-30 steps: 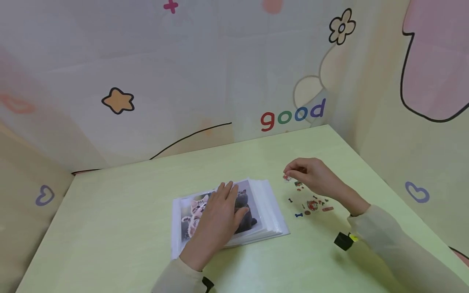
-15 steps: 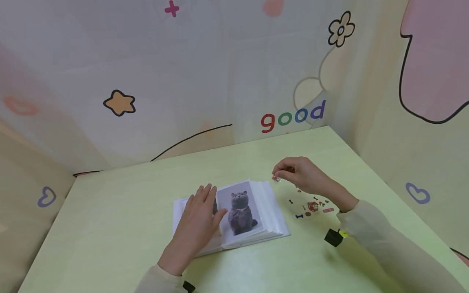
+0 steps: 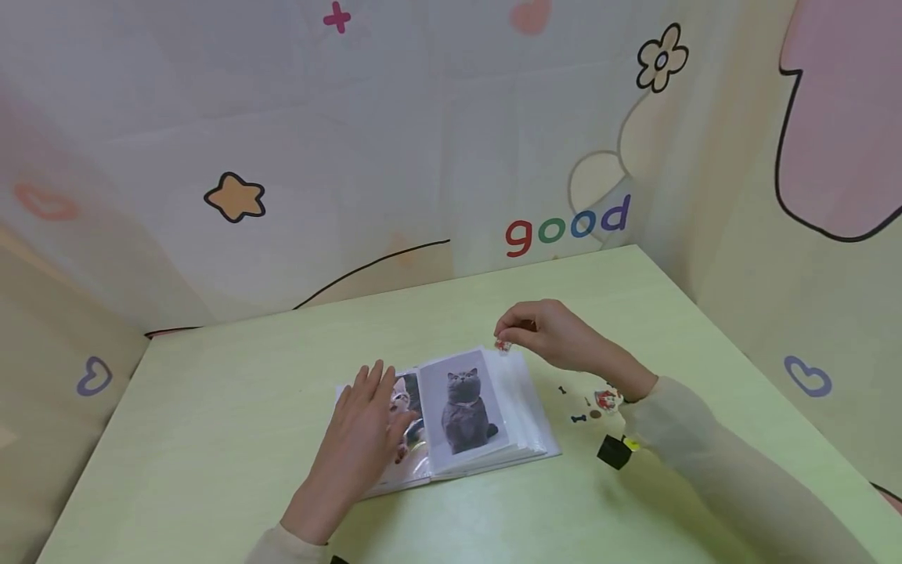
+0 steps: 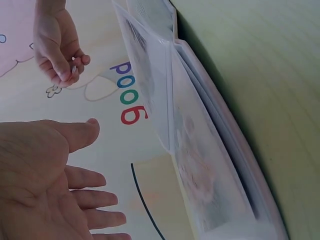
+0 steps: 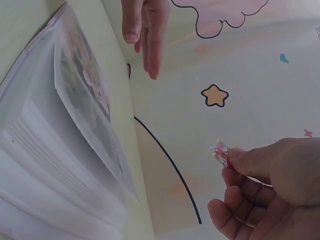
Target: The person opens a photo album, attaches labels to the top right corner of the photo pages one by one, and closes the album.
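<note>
A photo album [image 3: 523, 403] lies spread on the table. Its right page shows a grey cat picture [image 3: 465, 411], its left page a kitten picture [image 3: 400, 392] partly covered by my left hand [image 3: 352, 431]. That hand hovers over the left page, fingers straight and holding nothing; the left wrist view shows a gap between palm and page. Between thumb and index finger, my right hand [image 3: 553, 333] pinches a small clear sticker [image 5: 219, 153] with a red and white print. It is raised above the album's upper right corner.
Several small stickers [image 3: 604, 400], some bone-shaped, lie on the table right of the album, partly behind my right sleeve [image 3: 676, 415]. A printed cloth wall [image 3: 352, 157] rises along the table's back edge, and another side stands at the right.
My right hand has carried the sticker leftward from the loose stickers to over the album. My left hand has slid left, uncovering the grey cat picture.
</note>
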`<state>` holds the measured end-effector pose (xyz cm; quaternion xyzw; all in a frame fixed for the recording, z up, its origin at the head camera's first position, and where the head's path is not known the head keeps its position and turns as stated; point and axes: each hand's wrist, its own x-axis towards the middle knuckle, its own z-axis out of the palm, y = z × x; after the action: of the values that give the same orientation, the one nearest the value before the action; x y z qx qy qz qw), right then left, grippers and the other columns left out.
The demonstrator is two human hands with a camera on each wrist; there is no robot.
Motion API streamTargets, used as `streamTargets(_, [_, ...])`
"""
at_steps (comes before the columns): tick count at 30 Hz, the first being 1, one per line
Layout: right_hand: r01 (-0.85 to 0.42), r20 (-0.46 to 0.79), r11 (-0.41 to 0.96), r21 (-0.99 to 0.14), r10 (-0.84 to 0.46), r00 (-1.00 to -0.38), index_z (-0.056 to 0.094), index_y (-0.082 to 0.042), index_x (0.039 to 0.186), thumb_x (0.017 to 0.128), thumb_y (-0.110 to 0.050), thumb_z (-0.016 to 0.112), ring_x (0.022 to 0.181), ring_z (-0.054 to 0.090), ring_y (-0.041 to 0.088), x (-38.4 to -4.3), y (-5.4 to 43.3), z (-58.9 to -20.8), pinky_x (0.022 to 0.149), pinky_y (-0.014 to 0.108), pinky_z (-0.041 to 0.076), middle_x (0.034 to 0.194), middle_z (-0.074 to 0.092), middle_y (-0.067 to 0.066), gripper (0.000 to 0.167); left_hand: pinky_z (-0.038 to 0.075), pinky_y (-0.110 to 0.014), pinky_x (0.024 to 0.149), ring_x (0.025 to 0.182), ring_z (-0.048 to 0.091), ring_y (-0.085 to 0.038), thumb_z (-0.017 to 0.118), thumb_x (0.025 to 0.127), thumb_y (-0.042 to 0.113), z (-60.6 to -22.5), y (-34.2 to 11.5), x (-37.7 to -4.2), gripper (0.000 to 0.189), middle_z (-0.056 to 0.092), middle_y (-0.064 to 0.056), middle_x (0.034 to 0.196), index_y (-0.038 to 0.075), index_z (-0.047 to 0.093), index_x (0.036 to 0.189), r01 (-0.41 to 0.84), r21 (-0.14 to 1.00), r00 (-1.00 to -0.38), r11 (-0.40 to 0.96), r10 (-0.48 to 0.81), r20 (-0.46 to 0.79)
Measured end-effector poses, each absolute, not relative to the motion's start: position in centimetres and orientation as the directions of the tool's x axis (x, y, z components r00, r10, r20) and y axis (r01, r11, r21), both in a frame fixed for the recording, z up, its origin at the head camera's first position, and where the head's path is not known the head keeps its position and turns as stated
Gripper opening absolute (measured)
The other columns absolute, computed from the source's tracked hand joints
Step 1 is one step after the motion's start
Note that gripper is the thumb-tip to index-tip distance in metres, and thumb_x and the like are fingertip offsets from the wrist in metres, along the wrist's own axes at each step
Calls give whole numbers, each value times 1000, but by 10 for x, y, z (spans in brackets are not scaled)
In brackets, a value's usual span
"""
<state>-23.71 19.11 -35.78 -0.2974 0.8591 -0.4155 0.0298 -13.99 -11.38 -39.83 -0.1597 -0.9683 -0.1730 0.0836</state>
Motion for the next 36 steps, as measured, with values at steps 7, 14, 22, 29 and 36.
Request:
streamTargets(7, [-509, 193, 447, -735, -582, -790, 74, -6, 99, 100, -5, 67, 84, 66, 20, -242, 168, -356, 79, 32, 56, 92, 72, 0, 8, 25, -62, 119, 150, 27, -48, 69, 101, 30, -400, -123, -139, 69, 34, -29, 160, -9, 44, 151, 309, 324, -946, 894, 254, 201])
streamTargets(14, [-529, 183, 426, -734, -626, -758, 75, -5, 97, 99, -3, 68, 89, 70, 33, -249, 145, -357, 80, 30, 58, 89, 73, -1, 8, 23, -61, 120, 151, 24, -48, 67, 102, 33, -403, -129, -140, 70, 30, -28, 162, -9, 42, 152, 277, 317, -958, 907, 233, 169])
streamTargets(22, [-543, 155, 433, -719, -662, -733, 77, -5, 97, 98, -4, 69, 89, 70, 31, -258, 121, -358, 80, 28, 58, 93, 73, 1, 7, 26, -65, 117, 150, 25, -50, 66, 103, 34, -407, -135, -138, 70, 31, -29, 162, -8, 42, 153, 266, 306, -961, 914, 228, 153])
streamTargets(29, [-571, 118, 445, -690, -709, -695, 77, -6, 96, 100, -7, 68, 82, 62, 13, -268, 99, -365, 74, 23, 54, 91, 73, -1, 9, 27, -66, 117, 149, 26, -51, 68, 101, 34, -412, -139, -137, 70, 33, -30, 160, -8, 43, 152, 239, 293, -970, 926, 212, 122])
streamTargets(36, [-578, 44, 467, -669, -751, -659, 76, -6, 98, 103, -10, 64, 76, 57, 12, -279, 77, -373, 64, 21, 44, 89, 71, -1, 13, 29, -66, 116, 147, 30, -53, 69, 100, 33, -418, -142, -137, 70, 35, -32, 158, -9, 44, 151, 230, 294, -972, 928, 204, 116])
